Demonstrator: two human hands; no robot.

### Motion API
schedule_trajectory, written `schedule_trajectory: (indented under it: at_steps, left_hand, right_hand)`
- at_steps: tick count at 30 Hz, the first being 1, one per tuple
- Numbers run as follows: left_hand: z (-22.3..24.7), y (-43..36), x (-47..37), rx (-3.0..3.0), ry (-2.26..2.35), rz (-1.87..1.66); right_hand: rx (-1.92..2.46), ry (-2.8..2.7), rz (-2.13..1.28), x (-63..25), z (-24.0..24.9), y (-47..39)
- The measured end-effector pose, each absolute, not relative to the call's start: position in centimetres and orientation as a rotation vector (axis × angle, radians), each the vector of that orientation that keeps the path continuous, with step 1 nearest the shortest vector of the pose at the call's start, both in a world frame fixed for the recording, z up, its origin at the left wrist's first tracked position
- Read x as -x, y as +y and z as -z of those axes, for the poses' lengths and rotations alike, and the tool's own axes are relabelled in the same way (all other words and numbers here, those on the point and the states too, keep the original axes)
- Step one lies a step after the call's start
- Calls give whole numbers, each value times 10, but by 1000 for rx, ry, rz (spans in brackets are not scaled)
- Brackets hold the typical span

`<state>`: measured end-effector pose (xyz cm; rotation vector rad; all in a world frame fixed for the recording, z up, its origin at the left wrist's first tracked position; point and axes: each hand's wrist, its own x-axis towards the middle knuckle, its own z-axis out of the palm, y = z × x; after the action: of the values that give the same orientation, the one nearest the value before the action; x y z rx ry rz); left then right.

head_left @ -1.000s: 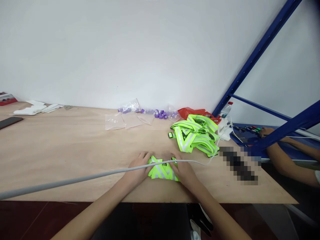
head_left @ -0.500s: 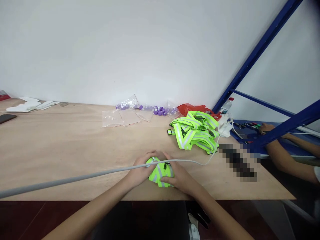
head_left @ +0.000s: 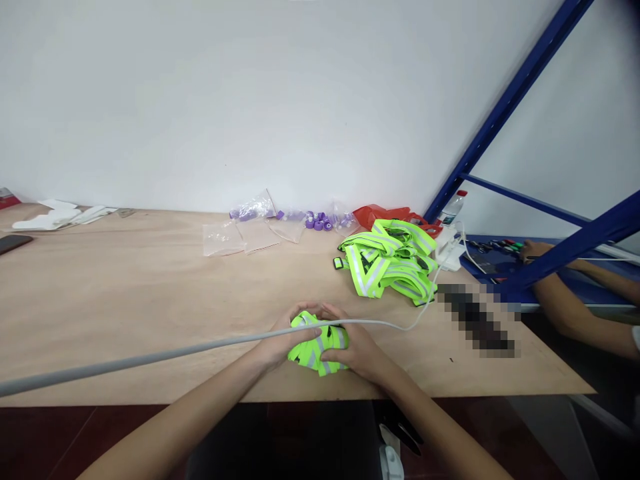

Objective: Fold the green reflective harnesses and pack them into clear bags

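Note:
A folded neon-yellow reflective vest [head_left: 313, 353] with silver stripes lies bundled near the table's front edge. My left hand [head_left: 281, 341] grips its left side, with the thumb over the top. From the right, my right hand [head_left: 359, 352] is wrapped round the bundle, thumb at the front and fingers behind. A grey cable [head_left: 210, 345] crosses the view in front of both hands and hides part of the bundle. Beyond my right hand lies a loose pile of more reflective vests [head_left: 367, 270], with a black buckle sticking out to the left.
Clear plastic bags [head_left: 223, 240] and several purple rolls [head_left: 318, 221] lie by the wall. A red bag [head_left: 373, 215], bottle [head_left: 453, 208] and white power strip [head_left: 451, 255] stand behind the pile. Blue shelf posts [head_left: 515, 93] rise at right, where another person's arm [head_left: 565, 303] reaches in.
My left thumb has moved right over the top of the bundle, and more of the vest's lower left part shows. My right hand has kept its hold. The view has shifted slightly.

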<state>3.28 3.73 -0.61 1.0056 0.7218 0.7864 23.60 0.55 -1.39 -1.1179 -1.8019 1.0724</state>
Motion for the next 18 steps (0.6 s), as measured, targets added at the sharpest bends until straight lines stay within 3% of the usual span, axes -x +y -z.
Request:
schedule_trajectory:
  at_steps: [18]
  left_hand:
    - [-18,27,-21,-956,730,-499]
  right_hand:
    - [1017,-1842,-571,-221,14,-26]
